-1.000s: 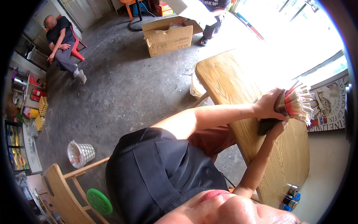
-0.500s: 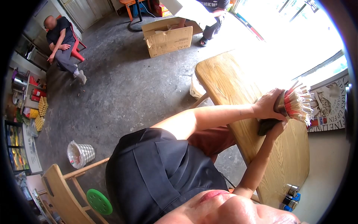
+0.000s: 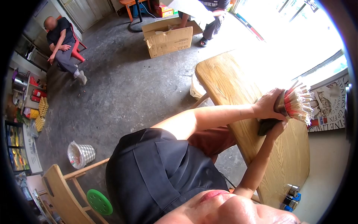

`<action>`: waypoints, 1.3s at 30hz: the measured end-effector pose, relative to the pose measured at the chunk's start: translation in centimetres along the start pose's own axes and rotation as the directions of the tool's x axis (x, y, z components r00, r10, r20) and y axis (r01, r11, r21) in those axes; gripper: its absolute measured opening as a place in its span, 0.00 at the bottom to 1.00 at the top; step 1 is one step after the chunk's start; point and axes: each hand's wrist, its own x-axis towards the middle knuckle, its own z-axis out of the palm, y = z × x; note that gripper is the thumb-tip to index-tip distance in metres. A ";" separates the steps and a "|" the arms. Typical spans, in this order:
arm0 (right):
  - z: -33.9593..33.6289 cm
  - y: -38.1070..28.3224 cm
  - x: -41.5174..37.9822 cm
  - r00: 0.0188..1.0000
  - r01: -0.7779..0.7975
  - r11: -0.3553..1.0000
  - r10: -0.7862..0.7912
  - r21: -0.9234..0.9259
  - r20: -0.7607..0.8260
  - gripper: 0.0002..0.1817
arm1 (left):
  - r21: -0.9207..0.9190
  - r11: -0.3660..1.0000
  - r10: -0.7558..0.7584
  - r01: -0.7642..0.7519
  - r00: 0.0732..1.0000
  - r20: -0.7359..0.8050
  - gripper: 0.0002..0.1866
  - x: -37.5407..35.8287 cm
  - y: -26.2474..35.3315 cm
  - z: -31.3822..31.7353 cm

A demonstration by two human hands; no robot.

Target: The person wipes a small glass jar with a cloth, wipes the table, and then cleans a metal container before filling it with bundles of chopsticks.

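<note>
A dark round container (image 3: 280, 103) packed with paper-wrapped sticks or straws (image 3: 297, 103) is tilted over the wooden table (image 3: 223, 80), its open end towards the right. Around its side is my left hand (image 3: 268, 105), fingers closed on it. Just below, my right hand (image 3: 278, 128) is closed at the container's lower edge, against a dark cloth-like item (image 3: 265, 127). What exactly its fingers grip is partly hidden.
A patterned waste bin (image 3: 86, 154), a wooden chair (image 3: 61, 194) and a green stool top (image 3: 99, 202) are at left. One person (image 3: 61, 37) sits far left; another (image 3: 214, 18) is beside a cardboard box (image 3: 169, 43). Tape rolls (image 3: 292, 196) lie near the table's lower edge.
Near the cardboard box, the other person's white sheet has shifted slightly and more of an arm reaching into the box shows. My hands and the container have hardly moved.
</note>
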 end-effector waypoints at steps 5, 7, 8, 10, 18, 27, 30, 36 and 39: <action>-0.4 0.4 0.3 1.000 0.010 0.999 -0.009 -0.039 0.011 0.26 | -0.007 1.000 0.012 -0.012 1.000 -0.003 0.56 0.0 -0.3 0.1; -0.3 0.2 0.2 1.000 0.017 0.999 -0.017 -0.039 0.011 0.26 | 0.001 1.000 0.023 -0.023 1.000 -0.005 0.56 0.0 -0.3 0.1; -0.2 0.2 0.1 1.000 0.024 0.999 -0.024 -0.039 0.012 0.26 | 0.001 1.000 0.023 -0.023 1.000 -0.005 0.56 0.0 -0.3 0.1; -0.2 0.2 0.1 1.000 0.016 0.999 -0.016 -0.047 0.002 0.26 | -0.002 1.000 0.031 -0.031 1.000 -0.003 0.56 0.0 -0.3 0.1; -0.1 0.0 0.1 1.000 0.004 1.000 -0.004 -0.028 0.008 0.26 | -0.002 1.000 0.011 -0.011 1.000 0.003 0.56 0.0 -0.3 0.2; 0.1 -0.6 -0.2 1.000 0.001 1.000 0.000 -0.017 0.026 0.27 | 0.005 1.000 0.018 -0.018 1.000 0.006 0.56 0.0 -0.1 0.0; 0.3 -0.9 -0.4 0.999 -0.030 1.000 0.029 0.007 0.022 0.27 | -0.001 1.000 0.022 -0.022 1.000 0.005 0.56 0.0 -0.1 0.0; 0.1 -0.5 -0.1 0.999 -0.031 1.000 0.031 -0.001 0.032 0.27 | 0.003 1.000 0.021 -0.021 1.000 0.012 0.55 0.0 0.2 -0.2; 0.3 -0.7 -0.3 0.999 -0.036 0.999 0.036 -0.024 0.002 0.27 | 0.003 1.000 0.020 -0.021 1.000 0.014 0.56 -0.1 0.2 -0.2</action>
